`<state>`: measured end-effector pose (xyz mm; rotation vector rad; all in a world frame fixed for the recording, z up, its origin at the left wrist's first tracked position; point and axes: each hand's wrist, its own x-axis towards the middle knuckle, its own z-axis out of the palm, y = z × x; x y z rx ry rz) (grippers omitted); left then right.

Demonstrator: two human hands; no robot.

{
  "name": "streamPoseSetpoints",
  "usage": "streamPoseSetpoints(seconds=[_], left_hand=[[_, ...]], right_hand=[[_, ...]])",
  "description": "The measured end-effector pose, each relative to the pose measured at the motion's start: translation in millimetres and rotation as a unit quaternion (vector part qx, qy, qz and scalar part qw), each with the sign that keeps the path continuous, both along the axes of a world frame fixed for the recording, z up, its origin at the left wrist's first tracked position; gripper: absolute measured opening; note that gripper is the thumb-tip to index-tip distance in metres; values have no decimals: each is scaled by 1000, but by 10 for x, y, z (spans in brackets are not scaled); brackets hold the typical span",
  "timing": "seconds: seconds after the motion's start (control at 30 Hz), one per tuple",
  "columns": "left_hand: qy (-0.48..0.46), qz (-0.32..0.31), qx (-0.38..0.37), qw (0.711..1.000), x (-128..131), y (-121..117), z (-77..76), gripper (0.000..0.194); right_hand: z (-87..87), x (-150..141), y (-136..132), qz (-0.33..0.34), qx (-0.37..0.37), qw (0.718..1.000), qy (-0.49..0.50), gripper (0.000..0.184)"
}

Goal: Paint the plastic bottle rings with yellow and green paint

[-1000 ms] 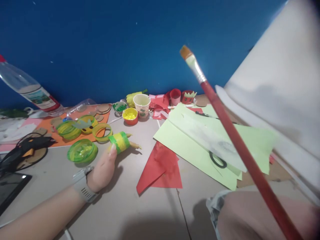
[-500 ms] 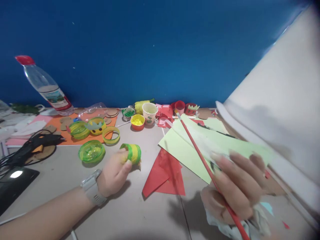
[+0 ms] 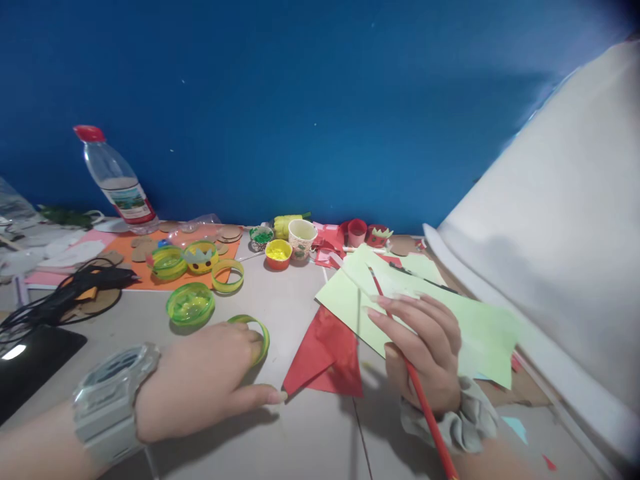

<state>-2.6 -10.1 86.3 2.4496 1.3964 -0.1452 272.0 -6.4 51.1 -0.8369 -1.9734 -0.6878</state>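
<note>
My left hand is low over the table with its thumb stretched out, apart from the fingers. Its curled fingertips reach into a yellow-green painted ring, which appears to rest on the table. The thumb is off the ring, and its tip is by the corner of the folded red paper. On the right, my right hand grips a red-handled paintbrush, bristles pointing up and away over pale green paper sheets. Left of the ring sits a green-yellow clear plastic bottle base.
Behind stand a yellow paint cup, a green paint cup and a paper cup. Painted rings, one with a crown face, lie on orange paper. A water bottle, black cables and a white roll flank the area.
My left hand has turned palm down, its thumb has come off the painted ring, and the ring is lower. My right hand has moved left and away from me with the paintbrush.
</note>
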Motion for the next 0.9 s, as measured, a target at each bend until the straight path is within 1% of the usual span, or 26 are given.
streamPoseSetpoints(seconds=[0.07,0.2,0.27,0.33,0.4,0.5,0.63,0.7,0.73,0.77,0.8,0.83,0.87,0.9], left_hand=[[9,18,8,1000,-13,-39,13,51],[51,74,27,996,3,-197,63,61],[38,64,32,997,3,-278,80,65],[11,44,32,998,-22,-311,79,66],[4,29,30,999,-71,-287,68,65],[24,12,25,999,-148,-213,54,60],[21,-5,24,999,-136,-173,46,63],[6,-30,31,999,-91,-153,55,60],[-19,-64,26,997,-73,-134,64,57],[-60,-114,6,992,-62,-112,72,55],[-101,-157,3,982,-59,-88,76,55],[-133,-181,12,974,-63,-65,73,56],[-153,-192,29,969,-73,-46,60,59],[-158,-186,55,968,-84,-31,37,61]], right_hand=[[-13,-10,3,9,-7,1000,-4,28],[-37,-30,16,15,-20,1000,-14,26],[-41,-28,20,17,-24,999,-15,27],[-37,-17,20,21,-23,999,-13,27],[-27,-6,17,24,-20,999,-9,28],[-10,0,15,23,-13,1000,-2,30],[-13,-11,22,23,-10,1000,-3,27],[-31,-17,27,22,-14,1000,-6,29],[-41,-21,29,20,-16,1000,-7,30],[-51,-26,30,18,-19,1000,-8,31],[-59,-34,30,15,-23,1000,-9,32],[-65,-43,29,14,-28,999,-10,33],[-68,-54,27,13,-34,999,-13,34],[-68,-67,25,14,-38,999,-16,33]])
